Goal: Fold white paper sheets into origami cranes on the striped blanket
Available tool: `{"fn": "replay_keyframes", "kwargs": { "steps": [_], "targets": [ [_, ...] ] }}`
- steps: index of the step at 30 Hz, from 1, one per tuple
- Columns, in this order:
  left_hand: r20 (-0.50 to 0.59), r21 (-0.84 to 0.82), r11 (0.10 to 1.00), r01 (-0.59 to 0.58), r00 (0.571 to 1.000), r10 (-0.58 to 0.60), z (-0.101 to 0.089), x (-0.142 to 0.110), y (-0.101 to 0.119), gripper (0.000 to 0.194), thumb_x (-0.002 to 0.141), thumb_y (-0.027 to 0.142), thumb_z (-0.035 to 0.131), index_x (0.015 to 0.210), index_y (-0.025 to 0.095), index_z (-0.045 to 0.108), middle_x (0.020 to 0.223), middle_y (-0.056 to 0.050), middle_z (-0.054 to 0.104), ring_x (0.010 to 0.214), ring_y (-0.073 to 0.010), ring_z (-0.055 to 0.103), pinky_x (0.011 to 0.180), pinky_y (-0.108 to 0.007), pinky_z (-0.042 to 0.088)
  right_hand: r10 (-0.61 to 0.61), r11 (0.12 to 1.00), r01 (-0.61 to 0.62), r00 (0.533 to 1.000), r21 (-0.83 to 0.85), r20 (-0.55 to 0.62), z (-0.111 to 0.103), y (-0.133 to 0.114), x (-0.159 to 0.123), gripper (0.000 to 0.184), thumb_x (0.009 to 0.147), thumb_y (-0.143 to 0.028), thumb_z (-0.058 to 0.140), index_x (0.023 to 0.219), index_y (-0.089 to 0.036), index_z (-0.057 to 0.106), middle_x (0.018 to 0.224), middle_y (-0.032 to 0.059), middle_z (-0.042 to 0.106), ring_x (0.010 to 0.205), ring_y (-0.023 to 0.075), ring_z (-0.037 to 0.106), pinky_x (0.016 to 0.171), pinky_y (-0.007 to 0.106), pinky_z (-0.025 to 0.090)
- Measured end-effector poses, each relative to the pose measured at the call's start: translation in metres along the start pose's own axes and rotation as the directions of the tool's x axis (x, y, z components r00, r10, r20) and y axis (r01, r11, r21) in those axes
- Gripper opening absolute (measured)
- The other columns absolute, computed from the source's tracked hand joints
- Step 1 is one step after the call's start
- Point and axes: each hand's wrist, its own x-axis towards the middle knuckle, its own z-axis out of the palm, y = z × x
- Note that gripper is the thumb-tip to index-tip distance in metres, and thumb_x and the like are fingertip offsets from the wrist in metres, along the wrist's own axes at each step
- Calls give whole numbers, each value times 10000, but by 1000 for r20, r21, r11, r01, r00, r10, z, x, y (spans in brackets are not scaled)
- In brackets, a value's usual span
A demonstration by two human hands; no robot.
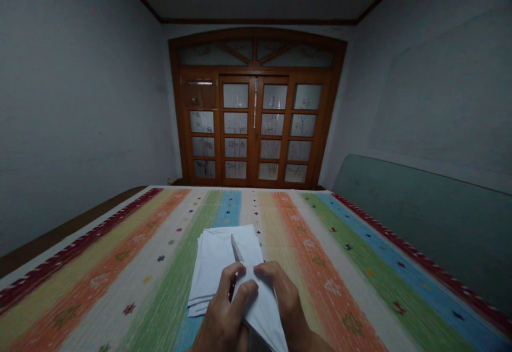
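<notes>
A stack of white paper sheets (216, 266) lies on a striped, many-coloured cloth (344, 266). My left hand (226, 314) and my right hand (286, 304) are both closed on one white sheet (262, 309), which is partly folded, with a raised crease standing up (237, 248) over the stack. The fingertips of both hands pinch the sheet near its middle. The lower part of the sheet hangs between my hands at the bottom edge of the view.
The striped cloth covers a wide flat surface with a dark red border (52, 266). A grey-green panel (432, 218) leans along the right wall. A wooden door with frosted glass panes (256, 128) closes the far end.
</notes>
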Motion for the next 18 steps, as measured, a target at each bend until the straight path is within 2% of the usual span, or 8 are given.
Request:
{"fn": "replay_keyframes", "kwargs": {
  "steps": [4,7,12,18],
  "targets": [
    [2,-59,991,120,993,-120,-2,2,-1,814,612,-35,467,1387,215,454,1433,-180,378,1070,-282,640,873,-463,627,-2,998,3,1000,60,-11,1,4,-6,439,826,-43,612,1217,-239,579,976,32,723,848,223,731,737,305,608],
    [25,-66,989,135,991,-133,-6,5,-3,845,649,-56,463,1444,229,425,1438,-162,454,1249,-320,591,999,-490,578,-7,996,8,1000,85,-4,2,3,-10,472,837,-59,601,1277,-229,575,996,64,728,865,244,727,734,336,612],
    [23,-88,994,68,998,-66,-7,4,-4,773,772,-32,479,1501,206,383,1443,-174,511,1346,-316,542,1083,-479,522,-31,995,28,999,99,28,2,-4,-8,465,857,-37,535,1289,-198,594,962,94,712,840,241,716,690,332,610],
    [-33,-170,982,87,995,-94,-5,7,-5,608,904,100,516,1490,220,409,1415,-176,569,1312,-325,569,1042,-492,530,-85,992,90,994,84,-63,2,-8,-2,414,819,18,495,1162,-189,602,870,65,682,752,198,691,634,277,590]
  ]
}}
